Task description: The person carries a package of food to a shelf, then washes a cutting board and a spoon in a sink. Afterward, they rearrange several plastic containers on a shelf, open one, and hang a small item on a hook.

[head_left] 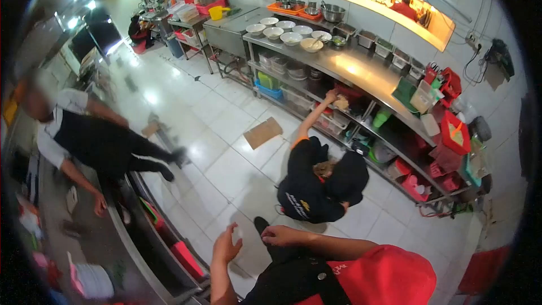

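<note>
My left hand [226, 245] is raised in front of my body at the bottom of the head view, its fingers loosely bent and apart, with nothing in it. Just to its right, my right hand [278, 236] hangs in the air with slightly curled fingers, and no object shows in it. The two hands face each other without touching. Below them are my black apron [296, 282] and red sleeve [378, 277]. Nearest to my hands is a crouching co-worker in black [307, 186], who reaches an arm into the lower shelf of a steel counter.
Bowls [291, 38] and metal containers [367, 38] line the steel counter [361, 68]. A flattened piece of cardboard [263, 133] lies on the tiled floor [226, 164]. At left, another person in a dark apron [93, 141] stands beside a second counter [96, 220].
</note>
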Tool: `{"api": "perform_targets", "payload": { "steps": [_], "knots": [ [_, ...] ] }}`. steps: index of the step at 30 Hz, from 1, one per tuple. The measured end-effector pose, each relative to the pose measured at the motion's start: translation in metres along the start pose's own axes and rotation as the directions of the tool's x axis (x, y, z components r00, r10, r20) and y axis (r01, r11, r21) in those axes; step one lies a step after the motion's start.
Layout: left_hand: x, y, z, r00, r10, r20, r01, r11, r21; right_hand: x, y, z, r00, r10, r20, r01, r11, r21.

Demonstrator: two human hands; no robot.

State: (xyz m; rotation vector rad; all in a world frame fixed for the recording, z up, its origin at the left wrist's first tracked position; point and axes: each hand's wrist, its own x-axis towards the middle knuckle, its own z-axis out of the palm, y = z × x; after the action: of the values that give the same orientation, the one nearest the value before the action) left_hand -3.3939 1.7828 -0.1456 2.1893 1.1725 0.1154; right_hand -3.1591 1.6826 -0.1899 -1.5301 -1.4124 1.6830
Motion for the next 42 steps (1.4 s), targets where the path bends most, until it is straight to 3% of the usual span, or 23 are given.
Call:
{"api": "perform_targets", "payload": {
  "steps": [3, 5, 7, 11, 15, 19, 22, 25, 26, 27, 29, 30, 31, 32, 34, 35, 36, 38, 39, 42],
  "knots": [
    [0.031, -0.066, -0.012, 0.983, -0.175, 0.051, 0.174, 0.985, 0.013, 0.092, -0.043, -0.022, 0.999, 0.027, -0.043, -0.021, 0.991, 0.134],
    [0.031, -0.154, 0.003, 0.947, -0.31, 0.087, 0.315, 0.948, -0.051, 0.129, -0.095, -0.048, 0.993, -0.102, -0.054, 0.112, 0.969, 0.221],
    [0.043, -0.223, -0.011, 0.925, -0.356, 0.13, 0.368, 0.926, -0.085, 0.167, -0.133, -0.081, 0.953, -0.29, -0.091, 0.293, 0.956, 0.013],
    [0.119, -0.283, -0.032, 0.94, -0.169, 0.297, 0.097, 0.965, 0.243, 0.217, -0.181, -0.149, 0.916, -0.311, -0.252, 0.294, 0.95, -0.102],
    [0.245, -0.323, -0.056, 0.889, 0.019, 0.457, -0.259, 0.844, 0.47, 0.259, -0.191, -0.225, 0.914, -0.261, -0.31, 0.268, 0.963, -0.022],
    [0.364, -0.378, -0.113, 0.764, 0.123, 0.634, -0.585, 0.546, 0.6, 0.301, -0.167, -0.278, 0.798, -0.209, -0.566, 0.2, 0.977, -0.078],
    [0.483, -0.395, -0.136, 0.685, 0.191, 0.704, -0.725, 0.279, 0.63, 0.314, -0.165, -0.315, 0.764, 0.132, -0.632, 0.117, 0.934, 0.337],
    [0.609, -0.397, -0.142, 0.611, 0.227, 0.758, -0.778, -0.004, 0.628, 0.319, -0.178, -0.35, 0.714, 0.192, -0.673, 0.138, 0.904, 0.405],
    [0.687, -0.394, -0.149, 0.838, 0.273, 0.473, -0.468, 0.805, 0.364, 0.317, -0.182, -0.365, 0.692, 0.204, -0.693, 0.162, 0.891, 0.425],
    [0.758, -0.369, -0.159, 0.852, 0.21, 0.479, -0.417, 0.827, 0.378, 0.319, -0.184, -0.379, 0.672, 0.215, -0.709, 0.19, 0.875, 0.446],
    [0.855, -0.236, -0.202, 0.925, 0.215, 0.313, -0.308, 0.907, 0.289, 0.329, -0.177, -0.407, 0.624, 0.242, -0.743, 0.227, 0.853, 0.469],
    [0.896, -0.166, -0.22, 0.918, 0.282, 0.278, -0.356, 0.895, 0.268, 0.337, -0.172, -0.422, 0.588, 0.285, -0.757, 0.254, 0.823, 0.508],
    [0.941, -0.121, -0.223, 0.858, 0.486, 0.169, -0.51, 0.847, 0.15, 0.341, -0.168, -0.441, 0.579, 0.269, -0.77, 0.265, 0.831, 0.489],
    [0.965, -0.052, -0.236, 0.866, 0.48, 0.14, -0.494, 0.865, 0.09, 0.343, -0.163, -0.459, 0.556, 0.294, -0.777, 0.292, 0.807, 0.514],
    [1.008, 0.059, -0.25, 0.798, 0.598, 0.077, -0.597, 0.801, -0.035, 0.355, -0.138, -0.492, 0.518, 0.333, -0.788, 0.313, 0.783, 0.537],
    [1.035, 0.1, -0.246, 0.734, 0.677, 0.054, -0.631, 0.709, -0.316, 0.352, -0.136, -0.513, 0.524, 0.335, -0.783, 0.303, 0.786, 0.539],
    [1.042, 0.153, -0.255, 0.7, 0.713, 0.028, -0.661, 0.663, -0.35, 0.349, -0.136, -0.536, 0.513, 0.334, -0.791, 0.332, 0.772, 0.541],
    [1.041, 0.259, -0.277, 0.747, 0.653, 0.126, -0.481, 0.66, -0.577, 0.349, -0.139, -0.563, 0.507, 0.332, -0.796, 0.37, 0.75, 0.548],
    [1.073, 0.288, -0.27, 0.664, 0.744, 0.075, -0.584, 0.578, -0.57, 0.346, -0.139, -0.583, 0.491, 0.306, -0.816, 0.369, 0.775, 0.513],
    [1.109, 0.406, -0.282, 0.557, 0.828, 0.069, -0.593, 0.454, -0.665, 0.322, -0.152, -0.637, 0.453, 0.293, -0.842, 0.306, 0.836, 0.455]
  ]
}}
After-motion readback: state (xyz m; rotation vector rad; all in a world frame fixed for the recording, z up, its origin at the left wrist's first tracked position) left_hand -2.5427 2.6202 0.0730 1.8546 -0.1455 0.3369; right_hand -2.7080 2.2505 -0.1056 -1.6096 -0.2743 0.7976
